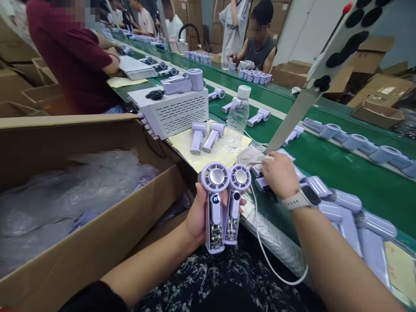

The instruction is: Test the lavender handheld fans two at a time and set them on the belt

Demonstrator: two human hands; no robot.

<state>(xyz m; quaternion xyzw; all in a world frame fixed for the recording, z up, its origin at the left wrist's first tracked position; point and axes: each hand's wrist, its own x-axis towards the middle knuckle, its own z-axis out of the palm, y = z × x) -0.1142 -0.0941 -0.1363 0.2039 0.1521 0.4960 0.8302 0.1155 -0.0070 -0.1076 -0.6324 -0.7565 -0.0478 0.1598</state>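
Note:
Two lilac handheld fans stand side by side in my left hand (196, 216), fingers wrapped round their handles. The nearer handheld fan (216, 225) shows "20" on its small round display; the display of the other handheld fan (234, 216) is dark. Both handles have clear fronts with circuit boards inside. At the bench edge my right hand (281, 173) reaches over a white cable (258, 216) and several lilac fans. Its fingers are bent near the cable's end, and what they grip is hidden. A pale watch (300, 198) is on that wrist.
Left of me is an open cardboard box (156, 208) with plastic bags. A vented power unit (182, 108), a plastic bottle (238, 115) and two fans (197, 138) stand ahead. A metal post (292, 117) rises beside the green conveyor (344, 160). Co-workers sit along the line.

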